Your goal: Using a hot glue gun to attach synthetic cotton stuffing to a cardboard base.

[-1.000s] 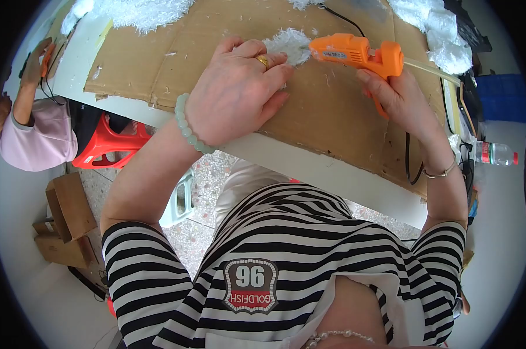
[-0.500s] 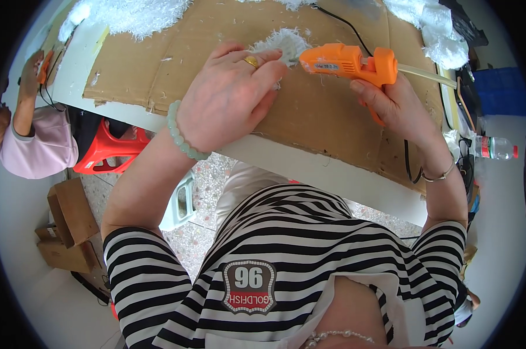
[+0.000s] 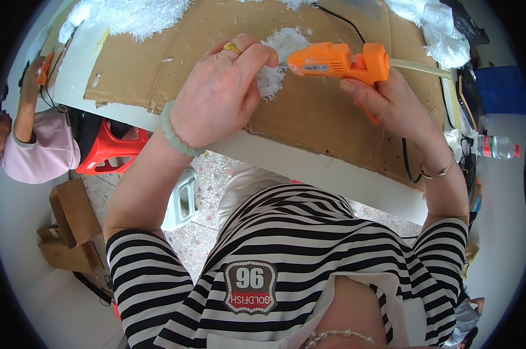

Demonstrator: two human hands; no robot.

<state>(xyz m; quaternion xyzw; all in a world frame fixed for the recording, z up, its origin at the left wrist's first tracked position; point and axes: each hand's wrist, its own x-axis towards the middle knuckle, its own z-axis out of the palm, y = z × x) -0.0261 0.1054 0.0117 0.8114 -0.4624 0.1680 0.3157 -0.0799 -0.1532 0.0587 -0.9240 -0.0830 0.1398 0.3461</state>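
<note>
cardboard [image 3: 333, 131] spreads over the white table [image 3: 356, 182], with a shaggy white heap [image 3: 146, 17] at far left, a white bundle [image 3: 443, 41] at far right and a black cord [image 3: 345, 21] between them. a red-capped clear bottle [image 3: 498, 147] is off to the right. the fuzzy white piece [image 3: 291, 39], its strands splayed, is over the cardboard, partly blocked by the curled left hand [image 3: 219, 96]; whether the hidden fingertips pinch it, i cannot tell. the right hand [image 3: 391, 104] grips an orange glue gun [image 3: 327, 60], nozzle at the piece.
</note>
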